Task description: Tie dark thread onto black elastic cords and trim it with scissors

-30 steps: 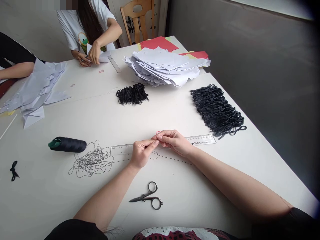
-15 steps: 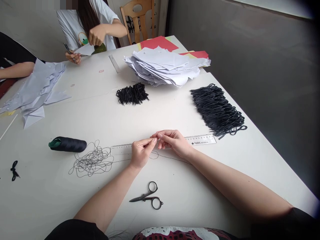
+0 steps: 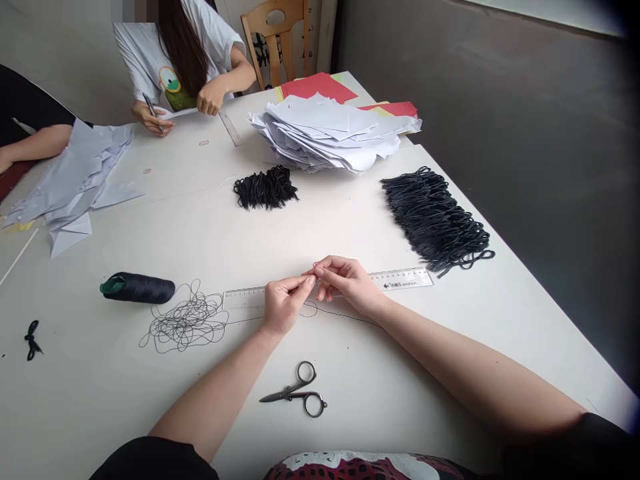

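Observation:
My left hand (image 3: 284, 303) and my right hand (image 3: 347, 283) meet above a clear ruler (image 3: 407, 279), both pinched closed at the fingertips on thread. A tiny reddish loop shows at the pinch, too small to make out well. From a tangled heap of black thread (image 3: 187, 323), one strand runs to my left hand; a small loop and another strand show below my right hand. Left of the heap lies a spool of black thread (image 3: 145, 288) on its side. Small dark scissors (image 3: 295, 392) rest, handles apart, nearer my body.
Black cord loops lie in a large bundle (image 3: 435, 220) at right and a smaller bundle (image 3: 266, 188) ahead. White papers (image 3: 330, 130) are stacked beyond, more papers (image 3: 85, 173) at left. A small black bow (image 3: 33, 341) lies far left. Across the table a person (image 3: 185, 73) holds a pen and paper.
My hands stay pinched together, with only slight finger movement. Across the table, the person's hand and paper have come down to the tabletop.

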